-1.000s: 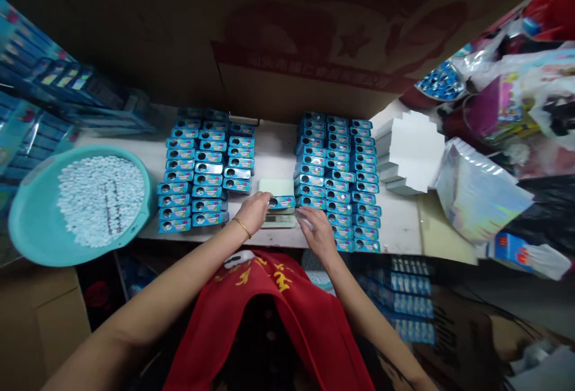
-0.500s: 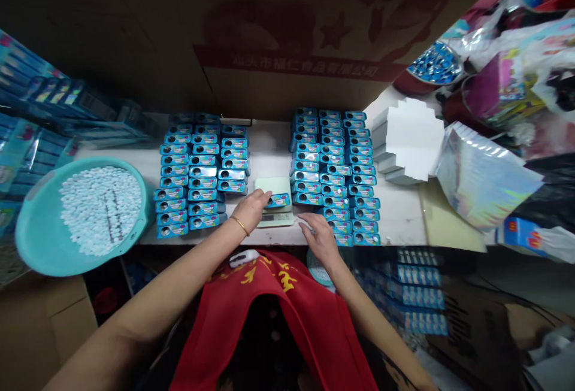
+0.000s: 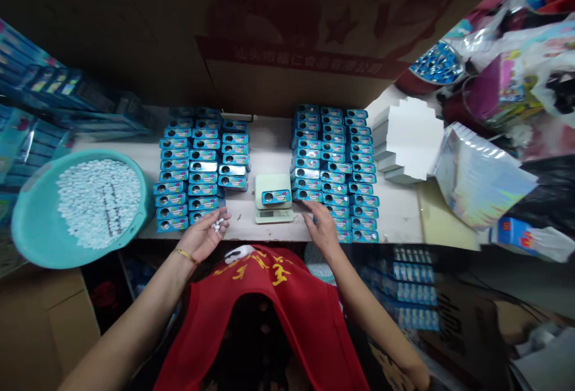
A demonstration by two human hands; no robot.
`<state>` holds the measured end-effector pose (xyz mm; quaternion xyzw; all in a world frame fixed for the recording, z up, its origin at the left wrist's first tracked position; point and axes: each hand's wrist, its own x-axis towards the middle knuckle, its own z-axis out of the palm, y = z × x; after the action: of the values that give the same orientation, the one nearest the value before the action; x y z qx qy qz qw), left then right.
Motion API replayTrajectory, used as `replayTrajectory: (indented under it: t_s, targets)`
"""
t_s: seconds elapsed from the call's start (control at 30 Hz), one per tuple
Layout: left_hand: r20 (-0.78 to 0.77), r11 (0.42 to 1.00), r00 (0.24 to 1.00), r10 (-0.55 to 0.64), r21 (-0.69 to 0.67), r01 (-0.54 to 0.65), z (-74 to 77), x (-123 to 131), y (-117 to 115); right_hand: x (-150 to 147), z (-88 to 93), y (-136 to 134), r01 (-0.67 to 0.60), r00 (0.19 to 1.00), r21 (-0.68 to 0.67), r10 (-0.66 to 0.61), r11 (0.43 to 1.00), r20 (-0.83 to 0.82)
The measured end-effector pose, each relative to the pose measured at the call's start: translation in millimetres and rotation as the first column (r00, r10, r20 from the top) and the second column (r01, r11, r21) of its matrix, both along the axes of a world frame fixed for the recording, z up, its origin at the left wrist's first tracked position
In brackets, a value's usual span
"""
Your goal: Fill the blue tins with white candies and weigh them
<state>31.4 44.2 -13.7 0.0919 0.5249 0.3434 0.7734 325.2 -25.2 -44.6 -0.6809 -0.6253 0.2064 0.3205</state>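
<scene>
A small pale green scale (image 3: 272, 194) sits at the table's front edge with one blue tin (image 3: 276, 197) lying on its platform. My left hand (image 3: 204, 236) is palm up to the left of the scale, cupping a few small white candies (image 3: 217, 225). My right hand (image 3: 320, 229) rests at the table edge to the right of the scale, fingers stretched toward the nearest blue tins. A stack of blue tins (image 3: 197, 166) fills the table left of the scale and a second stack of blue tins (image 3: 335, 166) fills the right.
A teal basin (image 3: 33, 223) full of white candies stands at the left. Stacked white boxes (image 3: 408, 142) and a shiny foil bag (image 3: 480, 178) lie at the right. A large cardboard box (image 3: 287, 32) walls off the back. More blue packs (image 3: 413, 295) sit below the table.
My left hand has let go of the tin on the scale and drawn back to the left, turning palm up with white candies in it. My right hand stays put.
</scene>
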Motion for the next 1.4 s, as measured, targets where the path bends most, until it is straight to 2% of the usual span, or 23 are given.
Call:
replayTrajectory:
  t_s: [0.07, 0.2, 0.33, 0.5, 0.57, 0.7, 0.8, 0.93, 1.03, 1.13, 1.2, 1.3, 1.4]
  targets:
    - [0.007, 0.999, 0.999, 0.032, -0.032, -0.032, -1.3, -7.1, -10.6, -1.3, 1.6, 9.5, 0.0, 1.0, 0.028, 0.0, 1.0, 0.007]
    - [-0.023, 0.999, 1.0, 0.007, -0.038, -0.008, 1.0, -9.9, -21.9, -8.4, 7.3, 28.0, -0.019, 0.999, 0.063, 0.018, 0.998, 0.027]
    - [-0.037, 1.0, 0.999, -0.027, -0.017, 0.026, 2.9, -14.5, -23.5, -16.4, 11.0, 36.4, -0.036, 0.999, 0.07, 0.033, 0.997, 0.035]
    - [-0.036, 1.0, 0.999, 0.0, -0.015, 0.0, 4.4, -25.3, -25.9, -20.8, 8.4, 38.9, -0.078, 0.996, 0.042, 0.076, 0.996, 0.046]
    - [-0.043, 0.999, 0.999, -0.033, -0.007, 0.032, 8.0, -23.8, -25.7, -21.8, 7.9, 41.2, -0.086, 0.995, 0.036, 0.084, 0.996, 0.054]
    - [-0.132, 0.977, 0.974, -0.184, 0.082, 0.196, 16.1, 0.9, -15.2, -24.9, 11.9, 46.6, -0.09, 0.994, 0.057, 0.087, 0.994, 0.068]
    - [-0.26, 0.924, 0.931, -0.256, 0.217, 0.315, 17.3, 33.6, 1.4, -26.7, 16.4, 45.5, -0.085, 0.995, 0.079, 0.081, 0.993, 0.055]
    - [-0.33, 0.822, 0.886, -0.327, 0.363, 0.439, 8.6, 74.0, 20.7, -22.9, 16.7, 33.3, -0.07, 0.997, 0.074, 0.068, 0.995, 0.029]
    - [-0.355, 0.79, 0.872, -0.338, 0.396, 0.468, -1.3, 89.7, 28.3, -15.8, 12.3, 20.3, -0.037, 0.999, 0.06, 0.036, 0.997, 0.013]
    - [-0.361, 0.8, 0.876, -0.319, 0.393, 0.453, -5.8, 90.4, 32.2, -8.3, 8.4, 9.9, -0.005, 1.0, 0.049, 0.005, 0.999, 0.0]
    - [-0.302, 0.834, 0.907, -0.293, 0.383, 0.397, -4.2, 81.9, 33.0, -4.4, 7.8, 6.5, 0.006, 1.0, 0.043, -0.005, 0.999, -0.004]
    - [-0.176, 0.923, 0.968, -0.178, 0.312, 0.226, 1.5, 54.9, 28.9, -0.8, 8.9, 7.8, 0.01, 1.0, 0.04, -0.01, 0.999, -0.003]
    - [-0.15, 0.969, 0.988, -0.047, 0.235, 0.082, 5.2, 16.7, 15.4, -0.4, 9.0, 16.9, -0.002, 1.0, 0.052, 0.002, 0.999, 0.009]
